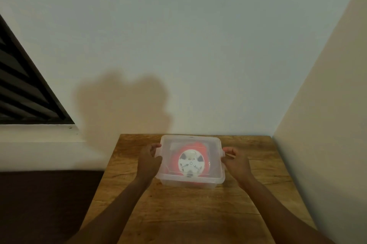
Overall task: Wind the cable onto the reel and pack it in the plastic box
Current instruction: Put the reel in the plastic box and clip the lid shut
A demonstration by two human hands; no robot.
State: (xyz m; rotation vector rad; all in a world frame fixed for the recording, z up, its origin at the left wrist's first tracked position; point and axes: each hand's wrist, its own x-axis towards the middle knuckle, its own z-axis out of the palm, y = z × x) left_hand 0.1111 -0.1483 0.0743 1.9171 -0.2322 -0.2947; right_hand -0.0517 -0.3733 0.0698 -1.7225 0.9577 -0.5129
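Observation:
A clear plastic box (pixel 215 172) stands on the wooden table (pixel 190 214), near its far edge, with a clear lid on top. Through the lid I see a white reel (pixel 191 162) lying flat, with orange-red cable (pixel 204 151) wound around it. My left hand (pixel 149 159) is at the box's left side, its fingers curled at the side clip. At the right side, my right hand (pixel 235 159) pinches the other clip between thumb and fingers.
The table fits into a corner, with a pale wall (pixel 178 45) behind and another wall (pixel 327 124) close on the right. A dark louvred window (pixel 21 92) is at the left above a white ledge. Dark floor lies left of the table.

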